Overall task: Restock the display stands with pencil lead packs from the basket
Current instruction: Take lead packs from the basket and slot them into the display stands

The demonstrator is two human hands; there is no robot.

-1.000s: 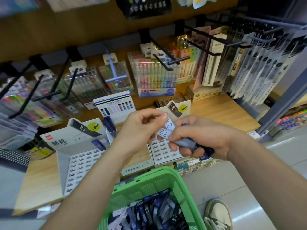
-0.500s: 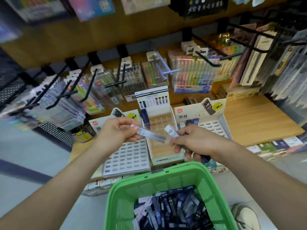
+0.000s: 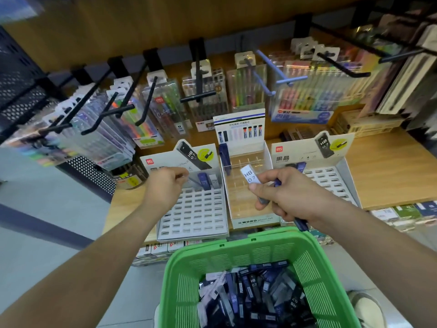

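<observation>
- Left hand (image 3: 165, 185) pinches a slim translucent grey lead pack (image 3: 192, 181) at the top row of the white slotted cardboard stand (image 3: 194, 214).
- Right hand (image 3: 286, 197) grips dark-blue plastic packs (image 3: 301, 224), the top one white-labelled "HB 0.7".
- Green plastic basket (image 3: 236, 252) holds more.

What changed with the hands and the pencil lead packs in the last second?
The left hand took one greyish pencil lead pack from the bundle and carried it left, to the top row of the left white slotted display stand, where it pinches it. The right hand still grips the remaining dark blue packs; the green plastic basket stays full.
</observation>
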